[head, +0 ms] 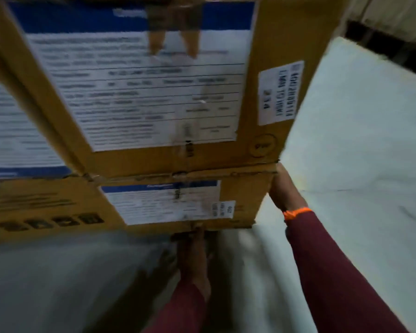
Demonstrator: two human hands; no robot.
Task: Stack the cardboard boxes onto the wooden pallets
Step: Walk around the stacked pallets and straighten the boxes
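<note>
Both hands are on the lower cardboard box (247, 193). The left hand (193, 255) reaches up to its bottom edge from below, fingertips lost under the cardboard. The right hand (285, 191), an orange wristband (296, 213) at the wrist, lies stretched along the box's right edge up to the top corner. Its fingers go round onto the side face, out of sight. Whether either hand curls into a grip or only presses flat, I cannot tell.

That box sits just above the left hand and directly left of the right hand, which is the higher of the two and the nearer to the top corner. Its labelled face (159, 203) points back at the person, and this face is wider than it is tall, so the long axis probably runs crosswise, from the right hand away to the left. A second, upper box (274, 32) rests on it, touching along the whole seam.

More cardboard lies beyond the left hand, to its left — another box or another face, unclear. A white sheet (358, 140) spreads to the right of the right hand, and grey floor (58, 284) lies below the left hand. No pallet can be made out, so the coming move likely turns on this pair's crosswise alignment — a judgement only.
</note>
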